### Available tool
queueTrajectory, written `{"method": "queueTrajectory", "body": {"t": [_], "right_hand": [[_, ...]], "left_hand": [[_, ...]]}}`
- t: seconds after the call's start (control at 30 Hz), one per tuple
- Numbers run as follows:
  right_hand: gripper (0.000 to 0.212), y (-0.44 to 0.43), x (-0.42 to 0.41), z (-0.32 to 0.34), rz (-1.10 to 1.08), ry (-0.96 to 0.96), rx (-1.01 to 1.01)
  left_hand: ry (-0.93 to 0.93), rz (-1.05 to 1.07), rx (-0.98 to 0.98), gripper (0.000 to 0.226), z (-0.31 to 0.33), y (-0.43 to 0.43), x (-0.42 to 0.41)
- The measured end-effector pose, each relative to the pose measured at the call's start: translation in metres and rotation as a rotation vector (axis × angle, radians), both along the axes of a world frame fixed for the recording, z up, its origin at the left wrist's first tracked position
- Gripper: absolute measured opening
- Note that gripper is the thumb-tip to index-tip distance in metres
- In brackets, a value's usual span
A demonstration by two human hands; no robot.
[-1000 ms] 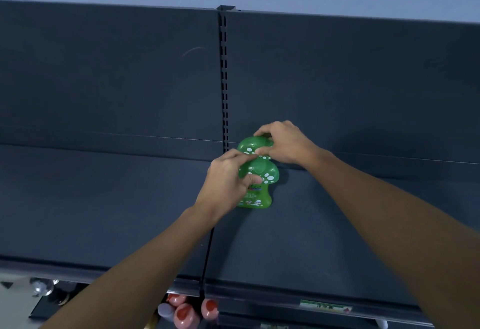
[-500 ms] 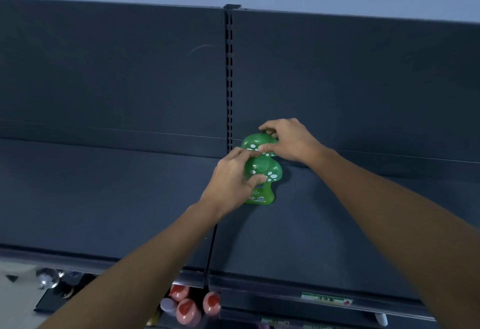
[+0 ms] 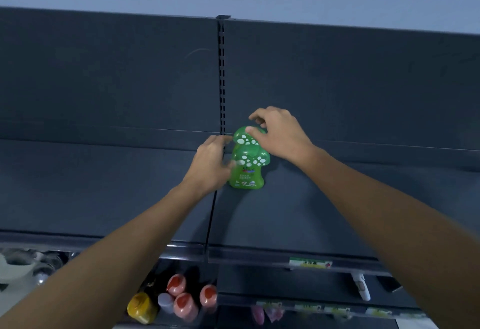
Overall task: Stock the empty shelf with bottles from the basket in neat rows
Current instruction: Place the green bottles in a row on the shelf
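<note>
Green glossy plastic shows between the hands: two mushroom-shaped bottles, white-spotted on their domed caps. The right hand [image 3: 279, 135] curls loosely over the cap of the rear bottle [image 3: 244, 136], thumb and fingertips touching its top. The left hand [image 3: 210, 165] is half open beside the front bottle [image 3: 246, 170], fingers against its left side; motion blur hides whether it grips. Both bottles stand upright, long axis vertical, one right behind the other, the front one's printed label facing the camera. They sit on the dark matte metal shelf [image 3: 285, 219], just right of the seam between two shelf panels and close to the back panel with its slotted upright [image 3: 221, 82]. On a lower shelf stand smooth pinkish bottles with red caps [image 3: 183, 302] and a yellow bottle [image 3: 141, 308]. A paper price tag [image 3: 310, 263] is on the shelf's front edge.
</note>
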State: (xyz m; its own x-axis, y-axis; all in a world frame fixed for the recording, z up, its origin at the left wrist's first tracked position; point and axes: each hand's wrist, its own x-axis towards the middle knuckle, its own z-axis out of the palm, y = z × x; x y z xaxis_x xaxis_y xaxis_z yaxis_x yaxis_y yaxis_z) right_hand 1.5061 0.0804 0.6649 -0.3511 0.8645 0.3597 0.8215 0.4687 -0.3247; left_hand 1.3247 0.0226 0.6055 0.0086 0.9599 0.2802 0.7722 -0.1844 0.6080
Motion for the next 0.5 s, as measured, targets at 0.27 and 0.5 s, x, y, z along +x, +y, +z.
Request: {"method": "queueTrajectory", "body": {"t": [0.27,0.5], "right_hand": [[0.027,-0.11,-0.023,0.005,-0.061,-0.007,0.033],[0.017,-0.2,-0.059,-0.044,-0.008,0.071,-0.028]], "left_hand": [[0.023,-0.052,-0.002,0.031,0.006,-0.082,-0.051],[-0.034,-0.12,-0.142,0.023,-0.029,-0.164,-0.096]]}}
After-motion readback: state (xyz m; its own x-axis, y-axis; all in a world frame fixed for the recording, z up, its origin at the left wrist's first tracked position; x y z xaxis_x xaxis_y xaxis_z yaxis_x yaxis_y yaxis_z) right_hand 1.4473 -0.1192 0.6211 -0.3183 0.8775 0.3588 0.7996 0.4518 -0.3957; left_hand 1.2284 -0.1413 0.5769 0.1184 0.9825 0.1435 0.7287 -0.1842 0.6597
